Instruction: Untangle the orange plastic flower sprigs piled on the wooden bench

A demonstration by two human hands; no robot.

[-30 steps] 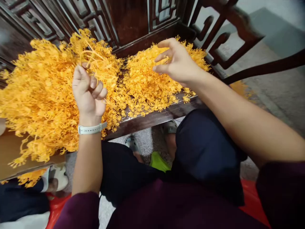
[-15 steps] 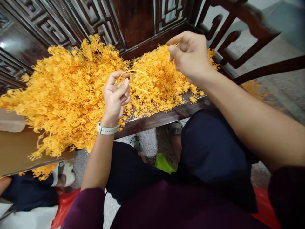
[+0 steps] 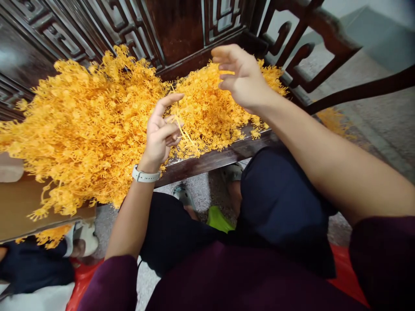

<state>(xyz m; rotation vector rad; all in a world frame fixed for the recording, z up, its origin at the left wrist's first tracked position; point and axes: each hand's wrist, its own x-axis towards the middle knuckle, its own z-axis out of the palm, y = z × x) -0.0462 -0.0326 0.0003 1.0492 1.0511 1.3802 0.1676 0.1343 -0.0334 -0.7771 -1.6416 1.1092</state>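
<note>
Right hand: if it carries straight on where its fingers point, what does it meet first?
Most likely the heap of orange plastic sprigs on the dark wooden bench; the right hand has its fingers aimed into it. Depth is unclear.

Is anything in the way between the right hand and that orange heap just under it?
Nothing visible. The right hand hangs open directly over the smaller orange heap on the dark wooden bench, fingertips near its topmost sprigs. The left hand is off to the side, touching a thin stem.
</note>
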